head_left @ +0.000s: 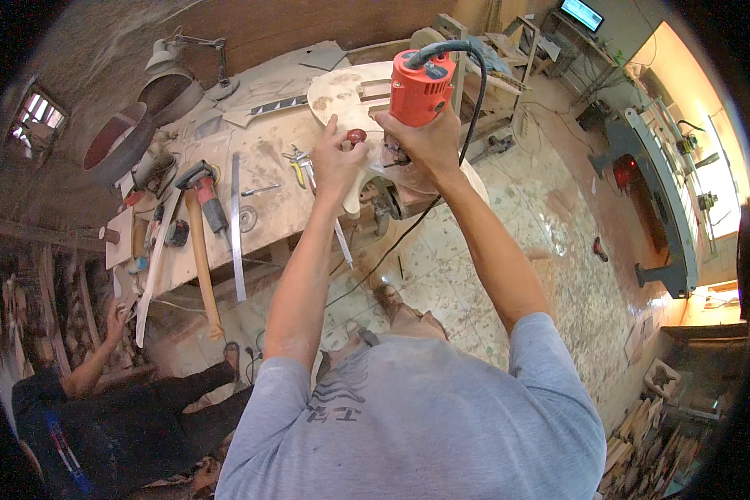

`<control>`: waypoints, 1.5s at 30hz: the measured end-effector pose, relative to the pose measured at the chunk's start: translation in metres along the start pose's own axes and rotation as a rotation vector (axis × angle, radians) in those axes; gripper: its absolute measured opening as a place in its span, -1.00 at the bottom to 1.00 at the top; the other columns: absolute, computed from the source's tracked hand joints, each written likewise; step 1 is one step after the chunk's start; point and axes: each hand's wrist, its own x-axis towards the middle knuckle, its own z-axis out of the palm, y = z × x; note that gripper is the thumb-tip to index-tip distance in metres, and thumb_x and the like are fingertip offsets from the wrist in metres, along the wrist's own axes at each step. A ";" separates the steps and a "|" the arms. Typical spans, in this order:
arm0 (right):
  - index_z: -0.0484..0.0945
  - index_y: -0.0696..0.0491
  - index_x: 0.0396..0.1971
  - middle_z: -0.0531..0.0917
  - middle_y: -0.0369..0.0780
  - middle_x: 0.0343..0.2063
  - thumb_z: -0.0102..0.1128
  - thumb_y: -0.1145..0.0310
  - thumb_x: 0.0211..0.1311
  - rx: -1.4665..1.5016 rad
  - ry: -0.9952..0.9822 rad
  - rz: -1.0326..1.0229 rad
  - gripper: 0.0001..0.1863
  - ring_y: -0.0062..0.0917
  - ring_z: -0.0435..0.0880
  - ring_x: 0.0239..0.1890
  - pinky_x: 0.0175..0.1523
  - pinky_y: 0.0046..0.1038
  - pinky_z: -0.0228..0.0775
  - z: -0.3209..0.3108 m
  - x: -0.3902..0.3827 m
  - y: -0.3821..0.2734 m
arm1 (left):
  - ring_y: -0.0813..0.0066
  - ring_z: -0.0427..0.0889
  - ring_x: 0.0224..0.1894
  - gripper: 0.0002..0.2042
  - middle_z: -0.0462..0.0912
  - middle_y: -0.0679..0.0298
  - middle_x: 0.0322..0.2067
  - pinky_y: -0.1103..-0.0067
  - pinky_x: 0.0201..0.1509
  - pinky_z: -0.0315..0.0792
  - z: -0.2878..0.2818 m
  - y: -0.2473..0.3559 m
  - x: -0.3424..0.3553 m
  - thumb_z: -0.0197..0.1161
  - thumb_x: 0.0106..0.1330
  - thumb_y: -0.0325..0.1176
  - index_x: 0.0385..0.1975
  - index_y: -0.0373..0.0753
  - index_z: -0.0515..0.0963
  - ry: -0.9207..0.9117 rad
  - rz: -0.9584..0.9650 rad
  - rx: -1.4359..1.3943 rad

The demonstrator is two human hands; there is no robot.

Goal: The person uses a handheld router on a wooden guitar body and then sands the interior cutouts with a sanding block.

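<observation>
An orange-red router [421, 92] stands upright on a pale wooden guitar body [329, 96] at the table's right end. My right hand [429, 142] is wrapped round the lower part of its motor housing. The fingers of my left hand [339, 157] close about the router's dark red side knob [357, 136]. Under my hands a clear plate or guard shows at the router's base, and the bit is hidden. Cut-out slots show in the guitar body beyond the router, and one curved horn juts toward me. A black cord loops from the router's top down past my right forearm.
On the workbench [267, 167] lie yellow-handled pliers [297, 171], a steel ruler [237, 225], an angle grinder [208, 204] and a desk lamp [162, 58]. Another person [100, 433] sits at the lower left. A grey machine frame [654, 200] stands at right; cords cross the dusty floor.
</observation>
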 end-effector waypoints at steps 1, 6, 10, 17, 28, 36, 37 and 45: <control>0.57 0.11 -0.13 0.78 -0.27 -0.41 0.72 0.16 -0.07 -0.011 0.009 -0.013 -0.42 -0.54 0.77 -0.38 -0.20 -0.42 0.62 0.000 0.000 -0.002 | 0.25 0.65 0.27 -0.57 0.40 -0.03 0.45 0.45 0.23 0.56 0.000 -0.001 0.000 0.45 0.14 -0.29 0.03 -0.29 0.75 0.005 0.001 0.012; 0.57 0.11 -0.17 0.76 -0.29 -0.48 0.68 0.21 -0.03 0.028 -0.022 0.049 -0.48 -0.59 0.75 -0.48 -0.30 -0.48 0.61 0.008 -0.002 0.012 | 0.22 0.65 0.27 -0.54 0.38 -0.06 0.45 0.45 0.25 0.56 -0.003 0.007 -0.001 0.43 0.15 -0.32 0.07 -0.34 0.71 -0.026 -0.045 -0.007; 0.56 0.10 -0.16 0.75 -0.30 -0.52 0.67 0.24 -0.02 0.042 -0.033 0.048 -0.50 -0.62 0.73 -0.53 -0.34 -0.51 0.60 0.011 -0.003 0.015 | 0.17 0.61 0.31 -0.55 0.37 -0.07 0.45 0.42 0.29 0.55 -0.003 0.007 -0.002 0.42 0.15 -0.34 0.07 -0.35 0.70 -0.013 -0.060 -0.047; 0.58 0.10 -0.16 0.78 -0.25 -0.40 0.68 0.16 -0.05 0.058 0.005 0.059 -0.46 -0.57 0.78 -0.37 -0.20 -0.42 0.62 0.011 -0.005 0.000 | 0.11 0.57 0.35 -0.58 0.39 -0.08 0.44 0.40 0.33 0.53 -0.003 0.009 -0.001 0.44 0.14 -0.32 0.03 -0.31 0.74 0.005 -0.097 -0.030; 0.59 0.09 -0.14 0.80 -0.25 -0.38 0.70 0.13 -0.07 0.023 -0.006 0.059 -0.43 -0.52 0.79 -0.35 -0.17 -0.38 0.63 0.011 -0.005 -0.001 | 0.06 0.71 0.17 -0.72 0.43 -0.19 0.39 0.40 0.11 0.57 0.005 -0.008 0.000 0.42 0.04 -0.32 -0.29 -0.37 0.72 0.105 0.026 -0.033; 0.58 0.10 -0.15 0.77 -0.28 -0.43 0.69 0.24 -0.03 0.057 -0.037 0.076 -0.49 -0.61 0.76 -0.44 -0.32 -0.49 0.59 0.015 -0.006 0.006 | 0.14 0.50 0.42 -0.61 0.37 -0.10 0.45 0.42 0.37 0.51 0.005 -0.014 0.003 0.48 0.07 -0.35 -0.07 -0.36 0.76 0.041 -0.064 -0.106; 0.58 0.10 -0.16 0.77 -0.28 -0.44 0.68 0.25 -0.02 0.059 -0.051 0.079 -0.50 -0.62 0.75 -0.45 -0.33 -0.49 0.59 0.014 -0.005 0.007 | 0.15 0.50 0.41 -0.61 0.38 -0.10 0.44 0.42 0.37 0.51 0.005 -0.015 0.003 0.48 0.07 -0.35 -0.08 -0.36 0.76 0.044 -0.062 -0.105; 0.62 0.11 -0.18 0.75 -0.31 -0.42 0.66 0.28 0.02 -0.001 -0.099 0.051 -0.57 -0.63 0.72 -0.45 -0.28 -0.49 0.58 -0.008 0.001 0.022 | 0.14 0.42 0.47 -0.65 0.46 -0.04 0.39 0.40 0.48 0.38 0.001 0.000 0.000 0.47 0.11 -0.35 -0.06 -0.20 0.79 -0.079 0.000 0.001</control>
